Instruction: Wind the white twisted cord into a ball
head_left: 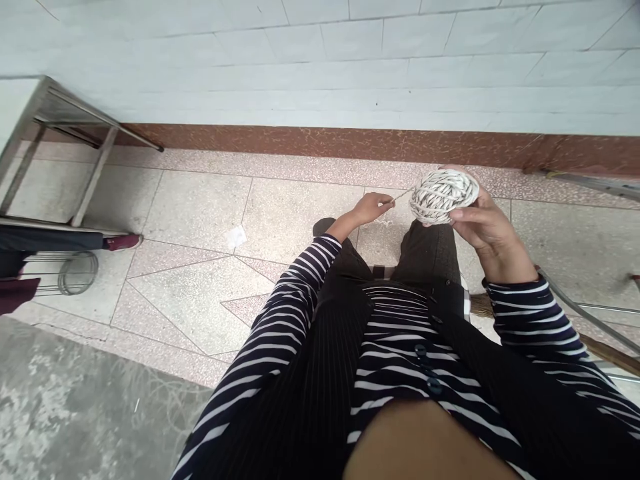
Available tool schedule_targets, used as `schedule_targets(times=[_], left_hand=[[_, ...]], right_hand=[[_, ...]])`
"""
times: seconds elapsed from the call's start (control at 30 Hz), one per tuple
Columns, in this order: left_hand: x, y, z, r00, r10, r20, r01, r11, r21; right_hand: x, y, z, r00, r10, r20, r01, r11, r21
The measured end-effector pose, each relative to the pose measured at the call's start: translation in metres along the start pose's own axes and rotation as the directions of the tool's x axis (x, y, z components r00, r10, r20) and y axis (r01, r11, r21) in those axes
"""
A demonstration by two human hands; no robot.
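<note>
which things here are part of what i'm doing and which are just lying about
In use:
- ball of yarn, in the right hand
- strand, pinched by the left hand

Seemingly just around:
- white scrap on the floor
- metal-framed table
- wooden handle

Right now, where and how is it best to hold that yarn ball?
Probably cup the yarn ball by its rounded right side, coming from the right, as the right hand does: the strand leaves on the left, running to the left hand.

Cream-white yarn ball with dark flecks
The sleeves are navy with white stripes; the baseboard is reddish brown.
</note>
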State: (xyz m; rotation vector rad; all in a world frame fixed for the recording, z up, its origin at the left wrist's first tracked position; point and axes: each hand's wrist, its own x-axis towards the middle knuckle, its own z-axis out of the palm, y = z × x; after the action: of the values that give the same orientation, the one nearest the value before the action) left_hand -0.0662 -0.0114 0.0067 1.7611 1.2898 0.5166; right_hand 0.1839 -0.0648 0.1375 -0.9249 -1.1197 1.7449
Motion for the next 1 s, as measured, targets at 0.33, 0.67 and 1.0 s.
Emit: schedule_targets(times=[0.33,0.67,1.0], left_hand=[[-0.003,-0.046,0.024,0.995,-0.1,0.002,0.1,0.995,0.028],[-0.001,-0.028,0.072,0.992,-0.111,0.058,0.113,0.993,-0.039],[-0.009,-0.048,0.059,0.978,-0.205,0.023,0.206,0.975,-0.088]], right_hand=[[0.001,-0.048,0.035,0.975,-0.202,-0.096,0.205,0.978,0.021],[0.019,-0.035,0.031,0.968,-0.251,-0.017,0.251,0.967,0.037],[0.022,-0.049,0.01,0.897,-0.416,-0.151,0.42,0.907,-0.002]])
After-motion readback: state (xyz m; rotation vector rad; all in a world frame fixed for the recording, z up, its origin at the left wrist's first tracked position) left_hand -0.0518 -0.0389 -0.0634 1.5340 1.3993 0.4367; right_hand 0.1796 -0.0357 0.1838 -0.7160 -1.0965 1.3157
